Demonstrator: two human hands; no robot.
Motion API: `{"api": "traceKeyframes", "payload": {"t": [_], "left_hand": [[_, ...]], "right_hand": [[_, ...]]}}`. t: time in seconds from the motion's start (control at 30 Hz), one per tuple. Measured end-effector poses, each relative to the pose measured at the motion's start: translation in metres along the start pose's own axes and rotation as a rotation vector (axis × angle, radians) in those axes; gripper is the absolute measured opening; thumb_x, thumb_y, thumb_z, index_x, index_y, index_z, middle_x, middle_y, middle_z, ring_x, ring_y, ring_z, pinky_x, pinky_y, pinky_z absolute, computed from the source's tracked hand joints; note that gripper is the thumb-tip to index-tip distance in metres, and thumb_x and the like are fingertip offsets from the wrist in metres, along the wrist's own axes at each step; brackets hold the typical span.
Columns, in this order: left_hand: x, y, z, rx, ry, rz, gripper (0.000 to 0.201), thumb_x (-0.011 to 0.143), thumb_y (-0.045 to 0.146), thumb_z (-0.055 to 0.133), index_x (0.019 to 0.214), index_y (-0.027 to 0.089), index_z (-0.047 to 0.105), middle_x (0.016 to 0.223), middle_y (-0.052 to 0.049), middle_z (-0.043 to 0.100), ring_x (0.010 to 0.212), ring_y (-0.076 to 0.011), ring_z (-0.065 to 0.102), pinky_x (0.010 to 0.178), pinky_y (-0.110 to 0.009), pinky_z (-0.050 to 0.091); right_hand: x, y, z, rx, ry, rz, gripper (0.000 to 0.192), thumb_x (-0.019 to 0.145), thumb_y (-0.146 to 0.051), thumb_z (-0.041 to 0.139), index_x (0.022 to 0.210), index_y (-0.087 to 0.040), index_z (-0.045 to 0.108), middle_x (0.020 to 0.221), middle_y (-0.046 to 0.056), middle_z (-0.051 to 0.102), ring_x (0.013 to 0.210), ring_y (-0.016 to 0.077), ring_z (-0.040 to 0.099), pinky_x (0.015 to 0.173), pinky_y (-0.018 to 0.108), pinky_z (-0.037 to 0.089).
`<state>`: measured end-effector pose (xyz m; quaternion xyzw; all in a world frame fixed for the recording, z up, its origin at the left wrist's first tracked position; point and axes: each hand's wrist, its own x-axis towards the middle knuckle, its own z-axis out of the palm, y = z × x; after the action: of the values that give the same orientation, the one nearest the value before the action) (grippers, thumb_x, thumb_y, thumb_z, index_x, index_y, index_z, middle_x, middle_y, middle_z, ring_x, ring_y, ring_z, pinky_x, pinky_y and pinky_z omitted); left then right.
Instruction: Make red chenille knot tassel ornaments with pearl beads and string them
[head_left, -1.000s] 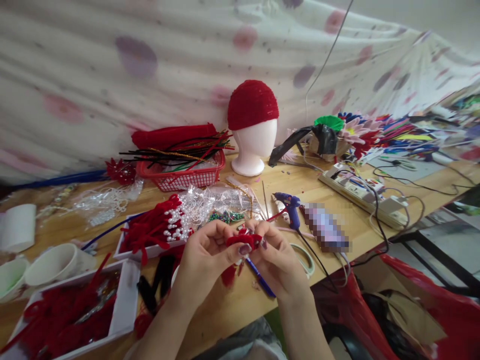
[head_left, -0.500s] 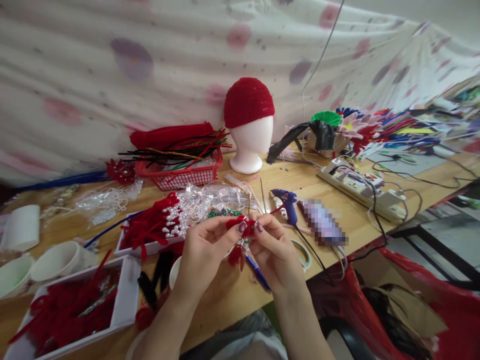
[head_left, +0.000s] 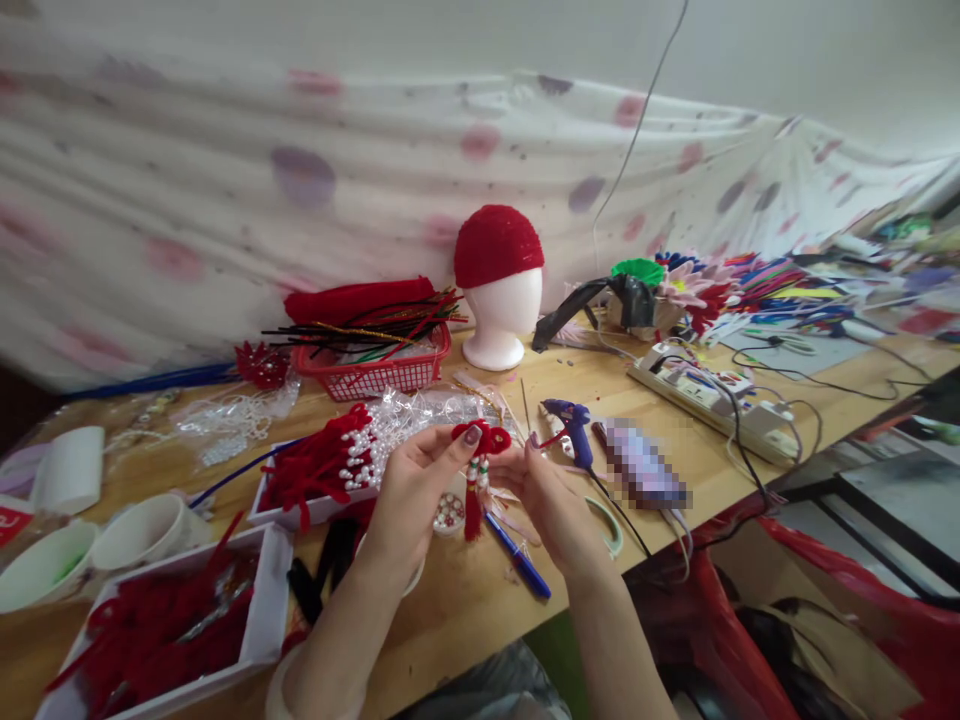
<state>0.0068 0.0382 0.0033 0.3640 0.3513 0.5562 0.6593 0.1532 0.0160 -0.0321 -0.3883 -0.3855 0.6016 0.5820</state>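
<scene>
My left hand (head_left: 409, 490) pinches a red fuzzy ornament (head_left: 484, 438) between thumb and fingers. From it hang red tassels (head_left: 472, 510) topped with white and green beads. My right hand (head_left: 553, 500) is at the ornament's right end, its thumb raised away and its fingers stretched toward the piece; whether they touch it I cannot tell. Under the hands lie a blue pen (head_left: 517, 555) and a small round dish of beads (head_left: 449, 513). A blue glue gun (head_left: 574, 430) rests just beyond my right hand.
A white foam head (head_left: 504, 315) wears a red cap (head_left: 498, 247) at the back. Left of it stands a red basket (head_left: 375, 375) of stems. White boxes (head_left: 262, 600) of red pieces and paper cups (head_left: 142, 530) are at left. A power strip (head_left: 712, 400) lies at right.
My right thumb has lifted off the red ornament, and the hand has opened. The ornament now shows more fully, tassels hanging clear. The whole view has tilted upward slightly.
</scene>
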Motion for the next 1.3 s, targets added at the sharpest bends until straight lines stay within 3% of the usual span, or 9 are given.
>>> {"api": "traceKeyframes", "payload": {"t": [0.1,0.27,0.43,0.57,0.8,1.03,1.13,1.23,1.3], "left_hand": [[-0.002,0.005,0.005,0.105,-0.008,0.045,0.033,0.063,0.042,0.092,0.080,0.017,0.080,0.073,-0.004,0.080,0.072,-0.0168,0.074,0.075,-0.026,0.056],[-0.005,0.014,0.005,0.285,-0.015,0.160,0.026,0.062,0.033,0.092,0.078,0.017,0.080,0.077,-0.005,0.081,0.076,-0.0211,0.075,0.076,-0.030,0.057],[0.008,0.032,0.009,0.172,-0.046,0.196,0.031,0.057,0.036,0.093,0.075,0.016,0.078,0.072,-0.004,0.080,0.072,-0.0199,0.074,0.076,-0.032,0.058],[0.017,0.051,0.019,0.084,-0.086,0.241,0.036,0.053,0.037,0.094,0.074,0.015,0.074,0.069,-0.004,0.079,0.066,-0.0166,0.072,0.072,-0.029,0.057],[0.019,0.062,0.024,0.020,-0.147,0.239,0.037,0.053,0.034,0.095,0.073,0.015,0.071,0.065,0.000,0.075,0.063,-0.0155,0.070,0.074,-0.030,0.056],[0.032,0.050,0.017,-0.025,-0.160,0.193,0.036,0.054,0.030,0.095,0.074,0.014,0.070,0.071,-0.003,0.077,0.067,-0.0145,0.072,0.072,-0.027,0.054],[0.036,0.045,0.014,-0.026,-0.180,0.173,0.032,0.060,0.028,0.092,0.076,0.014,0.069,0.073,-0.003,0.077,0.070,-0.0153,0.072,0.074,-0.029,0.053],[0.038,0.043,0.014,-0.015,-0.234,0.149,0.028,0.063,0.027,0.090,0.079,0.015,0.069,0.078,-0.003,0.078,0.075,-0.0157,0.072,0.078,-0.029,0.052],[0.039,0.045,0.018,0.005,-0.312,0.109,0.027,0.066,0.028,0.089,0.084,0.015,0.073,0.084,-0.006,0.080,0.080,-0.0179,0.073,0.079,-0.030,0.051]], "right_hand": [[0.005,-0.002,0.000,-0.039,-0.075,0.042,0.061,0.081,-0.076,0.060,0.088,-0.019,0.079,0.090,0.009,0.079,0.088,0.0238,0.072,0.090,0.038,0.052],[0.017,-0.018,0.009,-0.031,-0.121,0.096,0.063,0.078,-0.080,0.060,0.093,-0.022,0.079,0.087,0.008,0.078,0.089,0.0247,0.073,0.086,0.039,0.054],[0.024,-0.045,0.015,-0.083,-0.096,-0.031,0.068,0.067,-0.084,0.066,0.081,-0.019,0.080,0.089,0.010,0.080,0.091,0.0246,0.073,0.095,0.037,0.051],[0.029,-0.071,0.023,-0.127,-0.091,-0.103,0.071,0.063,-0.085,0.068,0.086,-0.019,0.082,0.089,0.009,0.081,0.084,0.0222,0.073,0.089,0.035,0.053],[0.045,-0.120,0.053,-0.090,-0.204,-0.132,0.037,0.061,-0.043,0.093,0.083,-0.017,0.079,0.087,0.007,0.080,0.081,0.0165,0.073,0.079,0.029,0.055],[0.049,-0.172,0.073,-0.070,-0.235,-0.152,0.009,0.081,-0.024,0.081,0.080,-0.018,0.075,0.072,0.000,0.074,0.067,0.0109,0.068,0.076,0.027,0.056],[0.051,-0.202,0.083,-0.085,-0.249,-0.165,0.010,0.091,-0.021,0.070,0.083,-0.017,0.073,0.062,-0.004,0.064,0.054,0.0061,0.057,0.065,0.022,0.055],[0.055,-0.233,0.090,-0.226,-0.328,-0.148,0.014,0.095,-0.019,0.065,0.084,-0.013,0.071,0.050,-0.010,0.043,0.040,0.0025,0.033,0.044,0.016,0.038],[0.056,-0.252,0.095,-0.299,-0.364,-0.170,0.017,0.096,-0.017,0.063,0.082,-0.011,0.069,0.049,-0.011,0.033,0.040,0.0018,0.026,0.040,0.014,0.027]]}}
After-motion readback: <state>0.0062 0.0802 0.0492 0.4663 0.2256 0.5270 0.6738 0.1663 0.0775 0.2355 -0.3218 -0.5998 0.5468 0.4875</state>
